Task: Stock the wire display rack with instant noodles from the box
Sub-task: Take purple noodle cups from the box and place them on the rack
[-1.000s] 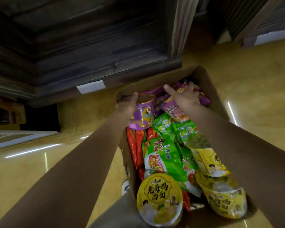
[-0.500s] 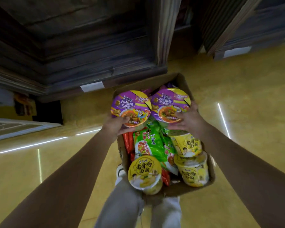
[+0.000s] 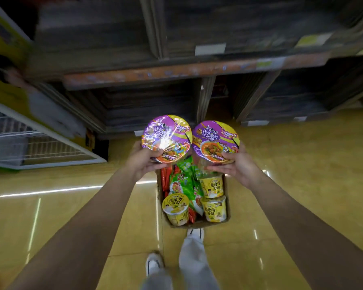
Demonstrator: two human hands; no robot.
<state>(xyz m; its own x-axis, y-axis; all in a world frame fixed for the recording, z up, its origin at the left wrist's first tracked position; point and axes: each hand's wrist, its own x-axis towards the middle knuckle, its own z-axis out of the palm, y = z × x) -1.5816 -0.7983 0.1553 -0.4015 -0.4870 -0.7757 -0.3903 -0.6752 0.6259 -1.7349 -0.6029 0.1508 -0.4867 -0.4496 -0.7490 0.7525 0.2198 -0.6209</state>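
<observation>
My left hand grips a purple instant noodle bowl, lid facing me, held above the box. My right hand grips a second purple noodle bowl beside the first, almost touching it. Below them on the floor stands the cardboard box, holding yellow noodle cups, green packets and red packets. A white wire rack with a yellow side panel sits at the far left.
Dark wooden shelving runs across the top, with price tags on its edges. The floor is glossy yellow tile. My legs and white shoes stand just behind the box.
Both hands have lifted the two purple bowls up out of the box. The view has risen, so the box looks smaller and the upper shelf and the wire rack have come into sight.
</observation>
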